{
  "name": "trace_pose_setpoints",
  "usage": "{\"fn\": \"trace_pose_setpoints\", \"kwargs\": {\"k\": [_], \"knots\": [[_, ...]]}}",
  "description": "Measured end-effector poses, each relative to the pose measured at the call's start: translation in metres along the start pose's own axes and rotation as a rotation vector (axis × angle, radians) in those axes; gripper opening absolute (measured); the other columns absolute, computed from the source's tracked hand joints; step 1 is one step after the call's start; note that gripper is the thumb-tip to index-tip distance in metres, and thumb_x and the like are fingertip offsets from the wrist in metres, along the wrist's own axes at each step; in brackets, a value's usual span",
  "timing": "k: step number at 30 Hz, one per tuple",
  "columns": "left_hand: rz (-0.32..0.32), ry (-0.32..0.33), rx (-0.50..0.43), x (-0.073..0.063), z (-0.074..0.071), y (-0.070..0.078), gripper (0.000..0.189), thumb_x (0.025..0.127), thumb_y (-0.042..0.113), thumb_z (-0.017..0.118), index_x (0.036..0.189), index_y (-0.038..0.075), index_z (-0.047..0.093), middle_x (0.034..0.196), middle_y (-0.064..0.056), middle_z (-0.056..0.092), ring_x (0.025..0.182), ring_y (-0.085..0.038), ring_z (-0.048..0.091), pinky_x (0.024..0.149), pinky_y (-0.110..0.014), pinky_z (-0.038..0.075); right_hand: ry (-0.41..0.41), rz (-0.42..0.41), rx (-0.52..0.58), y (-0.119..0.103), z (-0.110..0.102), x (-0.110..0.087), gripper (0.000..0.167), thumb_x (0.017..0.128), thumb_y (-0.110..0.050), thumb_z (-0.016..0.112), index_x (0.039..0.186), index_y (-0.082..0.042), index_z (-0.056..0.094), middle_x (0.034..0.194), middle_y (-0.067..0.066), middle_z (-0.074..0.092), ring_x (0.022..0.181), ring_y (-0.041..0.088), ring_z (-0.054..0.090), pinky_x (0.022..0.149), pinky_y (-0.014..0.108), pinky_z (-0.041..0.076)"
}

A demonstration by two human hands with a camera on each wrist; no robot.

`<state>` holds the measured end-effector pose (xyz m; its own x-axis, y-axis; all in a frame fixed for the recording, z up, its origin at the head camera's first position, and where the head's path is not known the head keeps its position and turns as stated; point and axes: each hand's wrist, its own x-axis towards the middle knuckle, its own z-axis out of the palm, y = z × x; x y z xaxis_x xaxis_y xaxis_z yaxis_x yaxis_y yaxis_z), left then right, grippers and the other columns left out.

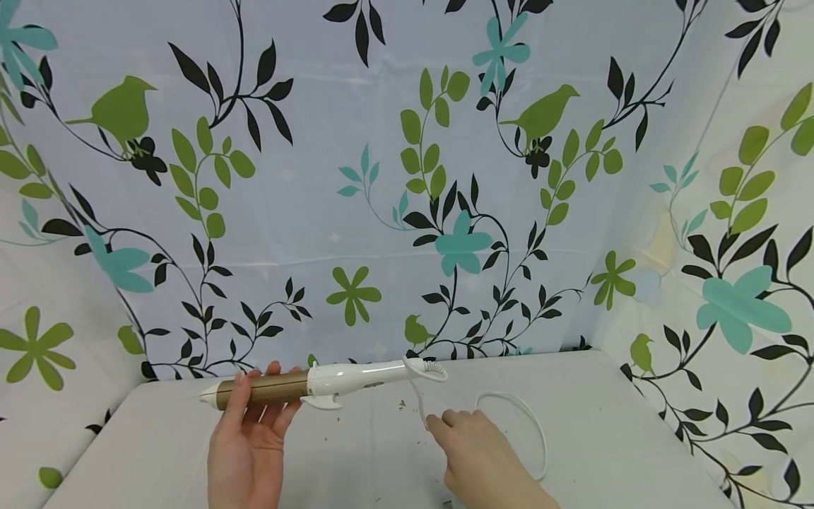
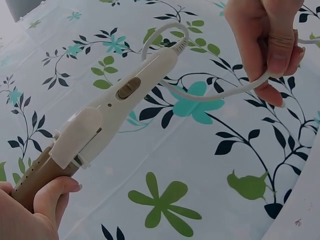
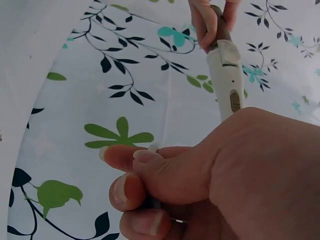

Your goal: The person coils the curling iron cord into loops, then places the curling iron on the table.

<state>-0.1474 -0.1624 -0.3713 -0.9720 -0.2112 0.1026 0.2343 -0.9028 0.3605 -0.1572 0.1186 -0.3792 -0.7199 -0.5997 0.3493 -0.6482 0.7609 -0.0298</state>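
Note:
A curling iron (image 1: 346, 378) with a white handle and a gold-brown barrel is held above the table, lying nearly level in the head view. My left hand (image 1: 246, 445) grips its barrel near the pointed white tip, thumb in front and fingers behind. In the left wrist view, a brown switch (image 2: 128, 88) shows on the handle. The white cord (image 2: 210, 96) loops out of the handle's end and runs to my right hand (image 1: 480, 449). Thumb and fingers of that hand pinch the cord; in the right wrist view they mostly hide it.
Below the hands spreads a white table (image 1: 604, 417) with a few small dark specks. Past my right hand, more cord curves in a loop (image 1: 540, 431). Cloth (image 1: 305, 177) printed with leaves, birds and flowers hangs behind the table and at both sides.

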Motion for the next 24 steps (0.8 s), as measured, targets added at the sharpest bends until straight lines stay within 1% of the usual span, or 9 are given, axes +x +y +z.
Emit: {"fn": "trace_pose_setpoints", "kwargs": {"k": [2,4,7,10,12,16,18,22,24], "knots": [[0.002,-0.011,0.007,0.0,0.0,0.0,0.016,0.107,0.018,0.045,0.113,0.005,0.052,0.112,-0.014,0.064,0.109,-0.037,0.069,0.094,-0.047,0.057,0.01,-0.009,-0.003,0.0,0.0,0.0,0.02,0.078,0.002,0.072,0.091,-0.013,0.068,0.07,-0.005,0.057,0.06,0.011,0.05,0.055,0.023,0.039],[0.0,-0.023,0.009,0.0,-0.001,-0.001,0.016,0.107,0.018,0.045,0.113,0.005,0.053,0.112,-0.014,0.065,0.109,-0.037,0.069,0.094,-0.047,0.056,0.031,-0.026,-0.006,0.0,0.0,-0.001,0.015,0.082,-0.003,0.074,0.085,-0.015,0.065,0.067,-0.008,0.052,0.058,0.009,0.047,0.055,0.021,0.037],[0.002,-0.02,0.012,-0.001,0.0,-0.001,0.015,0.107,0.017,0.046,0.113,0.006,0.053,0.112,-0.013,0.066,0.11,-0.036,0.069,0.095,-0.047,0.056,0.103,-0.061,-0.027,0.002,0.001,-0.003,0.017,0.082,-0.008,0.076,0.08,-0.018,0.063,0.064,-0.009,0.047,0.057,0.008,0.043,0.054,0.019,0.034],[0.006,0.001,0.017,-0.001,0.0,0.0,0.015,0.106,0.018,0.047,0.114,0.006,0.052,0.113,-0.012,0.065,0.11,-0.035,0.068,0.096,-0.046,0.056,0.19,-0.102,-0.043,0.002,0.001,-0.003,0.02,0.079,-0.009,0.079,0.077,-0.019,0.062,0.064,-0.01,0.043,0.057,0.007,0.041,0.053,0.017,0.031],[0.014,0.008,0.014,-0.001,0.0,0.0,0.014,0.106,0.017,0.048,0.114,0.006,0.053,0.113,-0.012,0.064,0.11,-0.035,0.069,0.096,-0.045,0.055,0.226,-0.119,-0.039,0.002,0.0,-0.004,0.022,0.078,-0.008,0.08,0.076,-0.02,0.062,0.064,-0.01,0.042,0.057,0.006,0.04,0.054,0.015,0.029],[0.033,-0.007,-0.009,-0.001,0.0,0.0,0.013,0.106,0.015,0.047,0.112,0.005,0.054,0.112,-0.013,0.064,0.109,-0.036,0.069,0.096,-0.046,0.056,0.238,-0.127,-0.005,0.0,-0.007,-0.005,0.024,0.077,-0.007,0.08,0.075,-0.021,0.062,0.066,-0.013,0.04,0.059,0.002,0.034,0.057,0.012,0.024],[0.042,-0.007,-0.007,-0.001,0.001,0.0,0.013,0.106,0.014,0.047,0.112,0.005,0.054,0.111,-0.013,0.064,0.109,-0.036,0.069,0.095,-0.046,0.056,0.241,-0.123,0.023,-0.002,-0.012,-0.005,0.024,0.077,-0.006,0.079,0.074,-0.021,0.062,0.067,-0.014,0.039,0.061,0.001,0.031,0.059,0.012,0.025],[0.047,0.006,0.006,-0.001,0.003,-0.001,0.012,0.106,0.014,0.048,0.113,0.005,0.053,0.111,-0.013,0.066,0.108,-0.036,0.069,0.094,-0.046,0.056,0.272,-0.128,0.089,-0.003,-0.02,-0.005,0.02,0.078,-0.007,0.078,0.074,-0.021,0.065,0.068,-0.015,0.035,0.064,-0.001,0.028,0.061,0.011,0.025],[0.045,0.008,0.012,-0.001,0.003,-0.001,0.012,0.106,0.014,0.048,0.113,0.005,0.053,0.111,-0.013,0.066,0.109,-0.036,0.069,0.094,-0.046,0.057,0.309,-0.153,0.113,-0.003,-0.022,-0.004,0.019,0.078,-0.007,0.078,0.075,-0.021,0.065,0.07,-0.015,0.036,0.066,-0.001,0.029,0.063,0.011,0.025]]}}
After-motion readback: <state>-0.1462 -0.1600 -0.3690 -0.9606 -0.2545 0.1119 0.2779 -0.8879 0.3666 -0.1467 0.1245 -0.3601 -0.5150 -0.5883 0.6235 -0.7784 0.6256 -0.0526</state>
